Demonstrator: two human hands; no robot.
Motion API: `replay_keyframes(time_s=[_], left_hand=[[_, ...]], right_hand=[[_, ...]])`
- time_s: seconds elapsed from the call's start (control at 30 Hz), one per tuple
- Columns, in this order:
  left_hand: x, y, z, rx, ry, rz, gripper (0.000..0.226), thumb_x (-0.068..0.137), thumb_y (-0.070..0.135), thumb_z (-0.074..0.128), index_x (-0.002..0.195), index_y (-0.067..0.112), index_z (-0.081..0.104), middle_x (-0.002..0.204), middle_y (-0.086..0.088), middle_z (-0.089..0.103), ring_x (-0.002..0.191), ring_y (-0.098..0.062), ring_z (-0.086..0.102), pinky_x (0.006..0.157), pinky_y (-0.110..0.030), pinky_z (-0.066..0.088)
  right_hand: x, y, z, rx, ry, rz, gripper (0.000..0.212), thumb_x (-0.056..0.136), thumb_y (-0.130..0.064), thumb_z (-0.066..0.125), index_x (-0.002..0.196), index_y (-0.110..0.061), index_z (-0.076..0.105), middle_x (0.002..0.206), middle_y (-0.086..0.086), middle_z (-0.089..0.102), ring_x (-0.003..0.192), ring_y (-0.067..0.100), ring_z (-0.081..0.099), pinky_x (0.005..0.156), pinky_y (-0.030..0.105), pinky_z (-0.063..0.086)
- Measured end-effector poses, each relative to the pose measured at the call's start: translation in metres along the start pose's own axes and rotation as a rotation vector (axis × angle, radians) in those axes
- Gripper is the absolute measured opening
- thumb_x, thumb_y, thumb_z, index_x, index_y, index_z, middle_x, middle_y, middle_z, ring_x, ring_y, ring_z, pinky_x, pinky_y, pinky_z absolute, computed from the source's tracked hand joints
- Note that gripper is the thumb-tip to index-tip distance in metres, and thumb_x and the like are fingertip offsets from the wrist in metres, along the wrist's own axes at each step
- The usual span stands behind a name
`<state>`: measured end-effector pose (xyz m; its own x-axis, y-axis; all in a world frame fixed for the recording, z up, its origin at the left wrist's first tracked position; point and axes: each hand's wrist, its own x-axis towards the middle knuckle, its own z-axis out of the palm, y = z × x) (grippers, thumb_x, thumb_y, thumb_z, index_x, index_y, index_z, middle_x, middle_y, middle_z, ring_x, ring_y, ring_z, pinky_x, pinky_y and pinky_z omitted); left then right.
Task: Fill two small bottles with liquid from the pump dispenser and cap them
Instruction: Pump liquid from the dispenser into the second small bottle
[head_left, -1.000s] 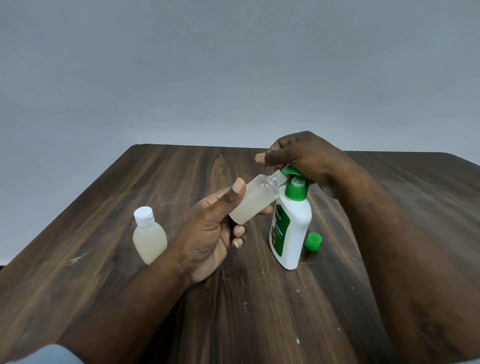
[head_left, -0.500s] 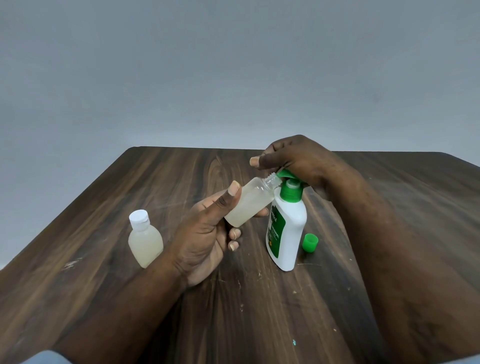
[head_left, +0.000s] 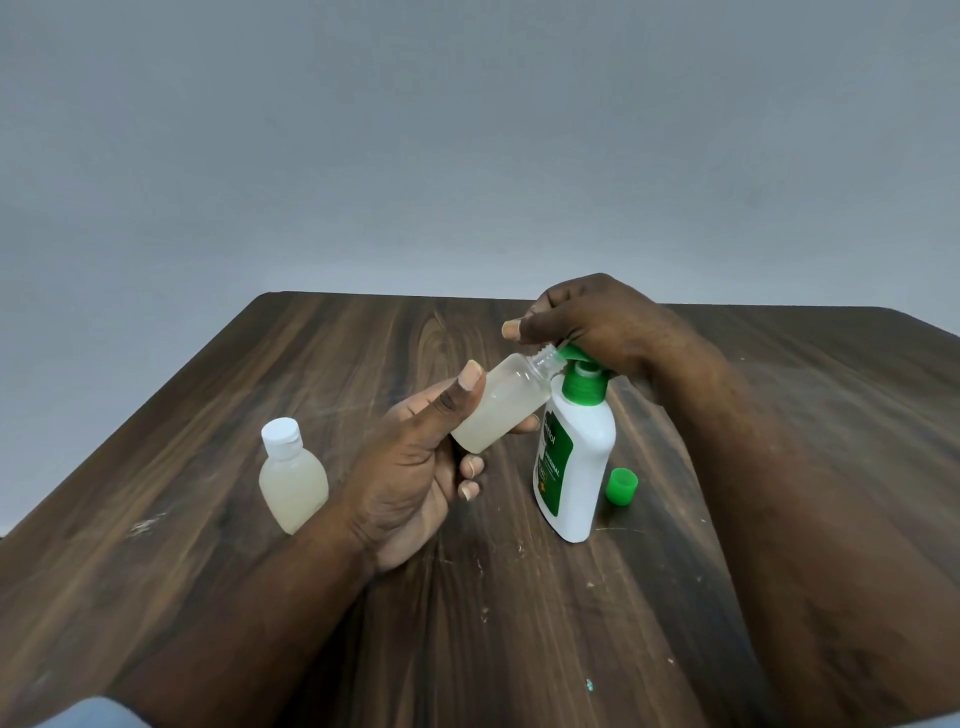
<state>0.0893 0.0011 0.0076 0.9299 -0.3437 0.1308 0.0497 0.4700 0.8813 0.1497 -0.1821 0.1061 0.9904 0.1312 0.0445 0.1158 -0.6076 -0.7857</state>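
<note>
Hidden: the right grip (head_left: 597, 327) covers most of the green pump head, so only the spout tip and collar show. I cannot tell whether liquid is flowing.
Cut off: a pale blue sleeve (head_left: 78, 714) is clipped by the bottom-left corner.
Tabletop: the dark wood-grain tabletop (head_left: 260, 571) is scuffed and flecked with pale specks.
Room: a plain grey wall (head_left: 467, 156) stands behind the far edge.
Left grip (head_left: 415, 462): thumb and fingers curl round the uncapped small translucent plastic bottle (head_left: 501, 402). It is held off the tabletop and tilted, with its threaded mouth at the spout. Pale cloudy liquid sits in its lower part.
Right grip: the fingers are curled over the pump head from above.
Pump dispenser: the white plastic pump dispenser with a green label (head_left: 582, 467) stands on the tabletop just right of the left grip.
Cap: a small green plastic cap (head_left: 622, 486) lies just beside the dispenser's base, on its right.
Second bottle: a small translucent plastic bottle with a white cap (head_left: 293, 480) stands upright beside the left wrist, untouched.
</note>
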Motion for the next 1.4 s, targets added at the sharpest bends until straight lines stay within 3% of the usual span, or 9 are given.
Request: replay_keyframes(time_s=[0.17, 0.4, 0.73, 0.83, 0.9, 1.03, 1.1, 1.27, 1.4], left_hand=[[-0.0001, 0.0001, -0.0012, -0.003, -0.003, -0.002, 0.044, 0.077, 0.058, 0.070, 0.109, 0.030, 0.081, 0.107, -0.019, 0.075, 0.053, -0.006, 0.045, 0.047, -0.019, 0.041], [-0.0004, 0.0014, -0.0005, 0.006, -0.016, 0.006, 0.043, 0.078, 0.058, 0.069, 0.108, 0.030, 0.081, 0.104, -0.017, 0.076, 0.053, -0.005, 0.044, 0.048, -0.019, 0.040], [0.0016, -0.0012, -0.0026, -0.003, -0.005, 0.003, 0.049, 0.077, 0.057, 0.071, 0.112, 0.024, 0.080, 0.106, -0.019, 0.075, 0.053, -0.006, 0.044, 0.046, -0.019, 0.041], [0.0026, -0.0015, -0.0047, -0.020, 0.015, -0.003, 0.065, 0.077, 0.056, 0.072, 0.126, 0.014, 0.069, 0.109, -0.022, 0.074, 0.054, -0.007, 0.045, 0.045, -0.019, 0.044], [0.0021, -0.0013, -0.0044, -0.020, 0.014, -0.003, 0.064, 0.075, 0.057, 0.073, 0.124, 0.015, 0.070, 0.107, -0.021, 0.074, 0.054, -0.006, 0.045, 0.045, -0.019, 0.044], [0.0009, -0.0013, -0.0012, -0.003, 0.003, 0.006, 0.040, 0.078, 0.055, 0.072, 0.105, 0.027, 0.082, 0.103, -0.019, 0.076, 0.051, -0.005, 0.045, 0.045, -0.018, 0.042], [0.0005, -0.0009, -0.0003, -0.004, 0.003, 0.005, 0.031, 0.085, 0.052, 0.069, 0.102, 0.029, 0.083, 0.102, -0.018, 0.077, 0.051, -0.005, 0.045, 0.044, -0.018, 0.040], [0.0006, -0.0013, -0.0016, -0.025, 0.007, 0.003, 0.042, 0.075, 0.054, 0.072, 0.105, 0.026, 0.082, 0.105, -0.020, 0.076, 0.051, -0.005, 0.045, 0.044, -0.018, 0.042], [0.0019, -0.0013, -0.0028, -0.030, 0.002, 0.005, 0.048, 0.076, 0.055, 0.073, 0.109, 0.022, 0.081, 0.106, -0.021, 0.075, 0.052, -0.006, 0.044, 0.044, -0.019, 0.042]], right_hand=[[-0.0016, -0.0017, -0.0028, 0.030, 0.016, -0.013, 0.028, 0.085, -0.034, 0.083, 0.075, -0.015, 0.065, 0.077, 0.004, 0.064, 0.074, 0.020, 0.056, 0.071, 0.035, 0.047], [-0.0014, -0.0019, 0.0013, -0.014, 0.007, 0.022, 0.031, 0.085, -0.034, 0.083, 0.092, -0.005, 0.075, 0.106, 0.020, 0.075, 0.082, 0.024, 0.060, 0.076, 0.038, 0.049], [-0.0017, -0.0014, -0.0032, 0.046, 0.020, 0.012, 0.024, 0.086, -0.030, 0.082, 0.078, -0.014, 0.065, 0.071, 0.001, 0.064, 0.071, 0.018, 0.053, 0.064, 0.029, 0.045], [-0.0004, -0.0017, 0.0007, 0.015, 0.005, 0.024, 0.023, 0.086, -0.030, 0.082, 0.084, -0.009, 0.072, 0.093, 0.018, 0.074, 0.078, 0.022, 0.058, 0.072, 0.035, 0.049], [-0.0001, -0.0007, 0.0020, 0.002, 0.011, 0.029, 0.022, 0.086, -0.029, 0.082, 0.085, -0.009, 0.074, 0.106, 0.020, 0.075, 0.081, 0.024, 0.061, 0.076, 0.039, 0.051], [0.0004, 0.0004, 0.0013, 0.002, 0.033, 0.018, 0.029, 0.084, -0.031, 0.084, 0.088, -0.005, 0.073, 0.100, 0.019, 0.075, 0.080, 0.024, 0.059, 0.076, 0.039, 0.048], [0.0005, 0.0006, -0.0005, 0.018, 0.032, 0.017, 0.027, 0.084, -0.030, 0.083, 0.083, -0.006, 0.071, 0.083, 0.011, 0.073, 0.079, 0.023, 0.058, 0.075, 0.038, 0.047], [-0.0022, -0.0012, -0.0022, 0.065, 0.021, 0.012, 0.022, 0.085, -0.029, 0.082, 0.087, -0.011, 0.070, 0.082, 0.010, 0.061, 0.076, 0.024, 0.052, 0.070, 0.035, 0.045], [0.0012, -0.0007, -0.0007, 0.001, 0.017, 0.015, 0.022, 0.087, -0.030, 0.081, 0.081, -0.012, 0.071, 0.093, 0.013, 0.074, 0.078, 0.022, 0.061, 0.074, 0.037, 0.050]])
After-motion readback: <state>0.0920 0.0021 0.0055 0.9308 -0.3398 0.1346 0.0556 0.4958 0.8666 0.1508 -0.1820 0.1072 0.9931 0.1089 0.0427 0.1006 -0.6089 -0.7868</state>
